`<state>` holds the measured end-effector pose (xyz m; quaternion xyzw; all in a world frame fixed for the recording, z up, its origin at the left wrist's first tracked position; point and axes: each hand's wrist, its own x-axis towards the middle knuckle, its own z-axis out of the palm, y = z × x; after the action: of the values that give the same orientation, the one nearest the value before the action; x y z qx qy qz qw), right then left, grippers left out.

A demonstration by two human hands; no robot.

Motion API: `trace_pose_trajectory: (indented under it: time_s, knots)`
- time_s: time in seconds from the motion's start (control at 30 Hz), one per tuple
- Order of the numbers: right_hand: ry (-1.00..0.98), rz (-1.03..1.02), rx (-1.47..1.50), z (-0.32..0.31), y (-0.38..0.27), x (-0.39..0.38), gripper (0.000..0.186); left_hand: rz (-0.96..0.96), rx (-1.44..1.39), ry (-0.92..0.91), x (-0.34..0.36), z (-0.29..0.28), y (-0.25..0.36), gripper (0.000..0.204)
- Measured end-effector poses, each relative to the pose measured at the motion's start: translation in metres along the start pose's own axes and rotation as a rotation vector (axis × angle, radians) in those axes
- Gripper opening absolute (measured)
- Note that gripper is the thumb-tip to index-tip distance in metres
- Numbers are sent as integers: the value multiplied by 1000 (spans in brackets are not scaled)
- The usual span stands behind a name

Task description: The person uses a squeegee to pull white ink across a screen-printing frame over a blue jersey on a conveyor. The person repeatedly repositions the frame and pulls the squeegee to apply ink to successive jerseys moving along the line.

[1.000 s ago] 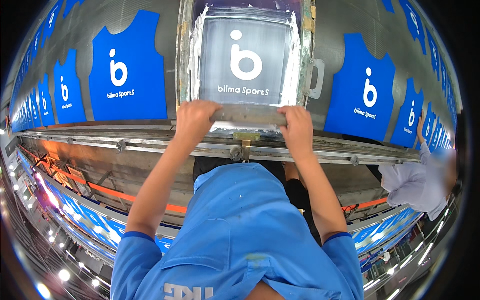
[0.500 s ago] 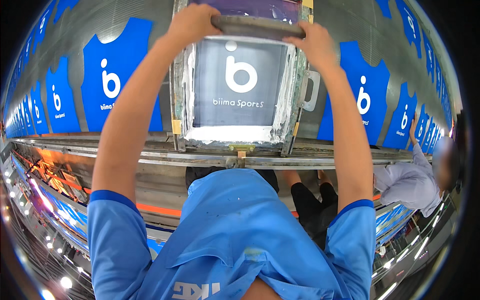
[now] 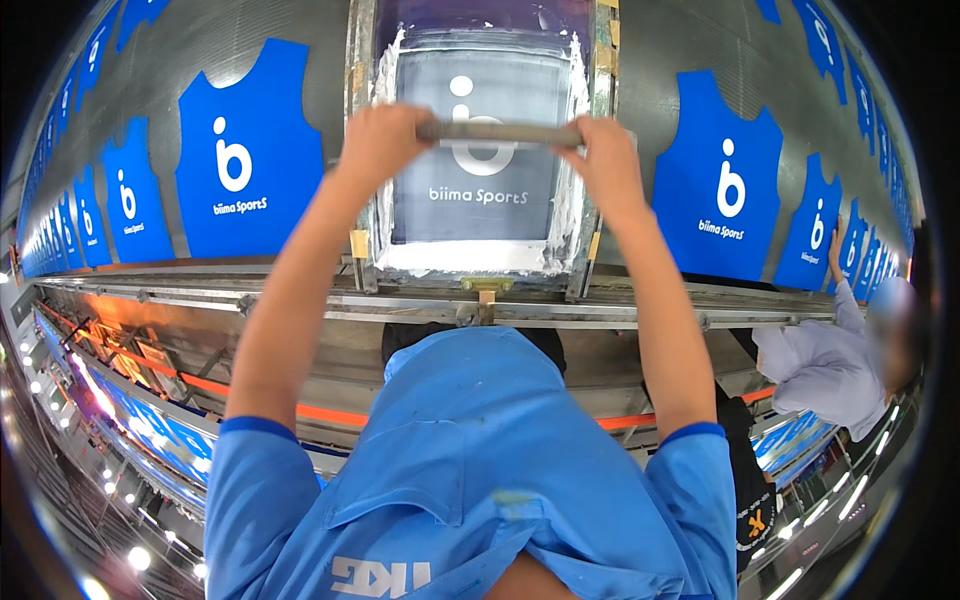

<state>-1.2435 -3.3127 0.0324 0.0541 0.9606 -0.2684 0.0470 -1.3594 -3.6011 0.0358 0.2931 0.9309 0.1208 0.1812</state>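
My left hand (image 3: 385, 140) and my right hand (image 3: 600, 158) are closed round the two ends of a long squeegee (image 3: 500, 133). It lies crosswise over a printing screen (image 3: 470, 222), across the upper middle of its grey mesh, where a white round logo and lettering show. White ink (image 3: 467, 257) lines the sides and near edge of the mesh. The screen's worn metal frame (image 3: 605, 70) has bits of tan tape on it, and a purple band is at its far end.
Blue bib panels with white prints (image 3: 205, 225) (image 3: 715, 245) lie in rows on the long grey table (image 3: 300, 90). A metal rail (image 3: 250, 305) runs along its near edge. At the right, a person in a pale shirt (image 3: 810, 365) reaches onto the table.
The squeegee in my hands went from the near end of the screen to the far end, and has now come back toward me to the upper middle.
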Motion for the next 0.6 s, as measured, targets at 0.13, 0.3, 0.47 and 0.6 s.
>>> trace_pose_trajectory:
  time_s: [0.13, 0.3, 0.47, 0.6]
  knots:
    - [69, -50, 84, 24, -22, -109, 32, 104, -168, 204, -108, 43, 25, 20]
    - [112, -177, 50, 34, -37, -173, 47, 144, -44, 225, -177, 51, 50, 31]
    - [-9, -318, 56, 12, -29, -132, 38, 131, 51, 209, -149, 49, 63, 40]
    - [-254, -199, -16, 10, -21, -101, 42, -76, 60, -50, -112, 53, 75, 60]
